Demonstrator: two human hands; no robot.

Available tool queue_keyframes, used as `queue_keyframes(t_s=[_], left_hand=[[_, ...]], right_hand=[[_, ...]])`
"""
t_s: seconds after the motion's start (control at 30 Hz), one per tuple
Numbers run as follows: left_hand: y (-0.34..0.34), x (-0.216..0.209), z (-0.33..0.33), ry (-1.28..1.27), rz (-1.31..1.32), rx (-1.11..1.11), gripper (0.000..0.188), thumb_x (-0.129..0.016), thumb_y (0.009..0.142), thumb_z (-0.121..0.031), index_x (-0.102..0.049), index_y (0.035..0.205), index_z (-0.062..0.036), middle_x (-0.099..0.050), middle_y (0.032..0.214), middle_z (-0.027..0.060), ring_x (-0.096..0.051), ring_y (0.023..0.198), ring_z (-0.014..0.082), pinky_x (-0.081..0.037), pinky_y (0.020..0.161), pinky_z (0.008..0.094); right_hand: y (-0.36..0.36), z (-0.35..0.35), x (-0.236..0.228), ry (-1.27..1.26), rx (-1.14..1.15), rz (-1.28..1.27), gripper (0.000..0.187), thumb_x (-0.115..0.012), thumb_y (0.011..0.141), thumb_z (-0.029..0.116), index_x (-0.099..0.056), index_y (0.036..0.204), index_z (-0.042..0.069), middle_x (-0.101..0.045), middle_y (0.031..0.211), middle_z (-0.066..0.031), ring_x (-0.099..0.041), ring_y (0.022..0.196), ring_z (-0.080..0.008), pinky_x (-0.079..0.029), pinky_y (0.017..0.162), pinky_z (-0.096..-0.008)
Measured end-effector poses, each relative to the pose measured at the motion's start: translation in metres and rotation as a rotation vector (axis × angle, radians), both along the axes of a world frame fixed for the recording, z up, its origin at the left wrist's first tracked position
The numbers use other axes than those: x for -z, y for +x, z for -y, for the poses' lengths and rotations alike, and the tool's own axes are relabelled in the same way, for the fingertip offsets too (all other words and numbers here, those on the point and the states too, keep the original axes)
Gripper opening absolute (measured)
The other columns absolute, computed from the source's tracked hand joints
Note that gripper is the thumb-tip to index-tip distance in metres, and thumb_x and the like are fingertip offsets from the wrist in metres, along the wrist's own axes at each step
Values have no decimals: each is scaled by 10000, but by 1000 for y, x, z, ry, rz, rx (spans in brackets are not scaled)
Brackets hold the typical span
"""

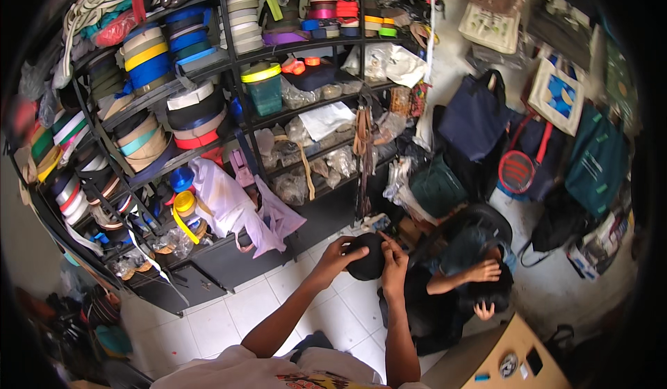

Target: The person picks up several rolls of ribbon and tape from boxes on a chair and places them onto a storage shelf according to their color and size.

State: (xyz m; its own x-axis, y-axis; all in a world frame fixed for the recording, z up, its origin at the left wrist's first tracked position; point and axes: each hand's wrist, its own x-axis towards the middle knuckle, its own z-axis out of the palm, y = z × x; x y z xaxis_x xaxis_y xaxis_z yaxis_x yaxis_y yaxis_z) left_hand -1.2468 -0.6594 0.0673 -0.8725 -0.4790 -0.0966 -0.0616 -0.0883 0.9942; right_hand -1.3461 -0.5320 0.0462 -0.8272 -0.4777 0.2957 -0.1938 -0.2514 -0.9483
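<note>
In front of me, a round black roll (367, 257), probably strap or tape, is held up between both hands above the tiled floor. My left hand (338, 259) grips its left side, with the thumb lying across its face. At the roll's right edge, the fingers of my right hand (394, 262) are closed in a pinch. What exactly lies between those right fingertips is too small to make out.
A black shelf rack (240, 59) with strap rolls fills the left and middle. A seated person (479, 267) is close on my right, beside a wooden table (507, 344). Bags (472, 118) hang on the right wall. A lilac cloth (226, 201) drapes off a low shelf.
</note>
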Motion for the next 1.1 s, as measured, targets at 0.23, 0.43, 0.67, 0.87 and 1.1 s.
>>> queue_keyframes(t_s=[0.23, 0.43, 0.67, 0.87, 1.1], left_hand=[[-109, 6, 89, 169, -238, -252, 505, -724, 865, -204, -529, 1273, 20, -642, 1117, 112, -639, 988, 173, -561, 730, 266], [-213, -24, 197, -41, -444, -471, 461, -723, 879, -195, -541, 1239, 27, -667, 1022, 158, -659, 891, 166, -537, 736, 261], [-317, -74, 272, -88, -556, -519, 440, -700, 899, -203, -526, 1235, 20, -645, 1083, 171, -635, 976, 182, -520, 820, 281], [-413, -121, 286, -219, -591, -385, 520, -681, 912, -241, -438, 1297, 11, -591, 1158, 172, -591, 1051, 209, -478, 896, 309], [-556, -203, 296, -744, -613, -230, 723, -535, 977, -367, -227, 1443, 92, -324, 1418, 307, -350, 1336, 406, -290, 1105, 415]], right_hand=[[-92, 125, -19, 57, 41, -74, 380, -479, 1013, 242, -562, 1274, -21, -649, 1117, -155, -591, 1034, -197, -445, 930, -314], [-180, 229, -50, -28, -122, -117, 699, -692, 890, 218, -333, 1435, -34, -499, 1339, -214, -526, 1199, -253, -419, 1011, -347], [-290, 287, -97, 88, -183, -517, 1018, -829, 659, 8, -234, 1484, -7, -429, 1403, -185, -490, 1257, -268, -394, 1064, -361], [-385, 326, -119, -119, 173, -605, 922, -860, 572, 55, -424, 1379, -45, -547, 1277, -213, -554, 1181, -325, -425, 1018, -383], [-549, 342, -194, -429, 266, -629, 822, -846, 640, 19, -448, 1355, -68, -562, 1266, -184, -567, 1139, -245, -445, 1002, -369]])
